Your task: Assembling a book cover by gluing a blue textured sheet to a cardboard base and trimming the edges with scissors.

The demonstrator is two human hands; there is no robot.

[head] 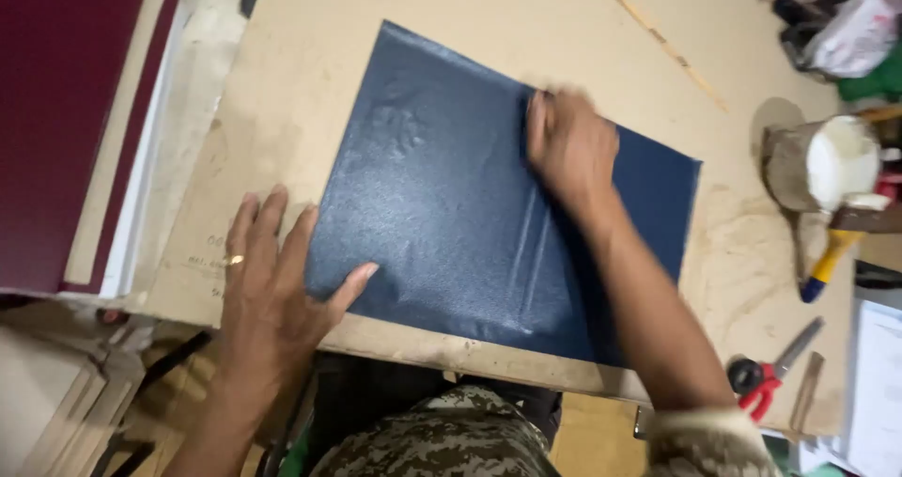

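A dark blue textured sheet [442, 204] lies flat on a brown board [310, 54]. My left hand [268, 284] rests flat on the board at the sheet's near left corner, fingers spread, thumb on the blue edge; a ring is on one finger. My right hand [568, 148] presses palm-down on the sheet's upper middle, blurred by motion. Wrinkles run down the sheet below that hand. Neither hand grips anything.
Maroon covers stacked on white sheets [75, 129] lie at the left. On the right stand a glue-smeared pot [822, 162] with a yellow-handled brush [832, 261], and red-handled scissors [770, 369]. A thin wooden strip [658, 35] lies at the far right of the board.
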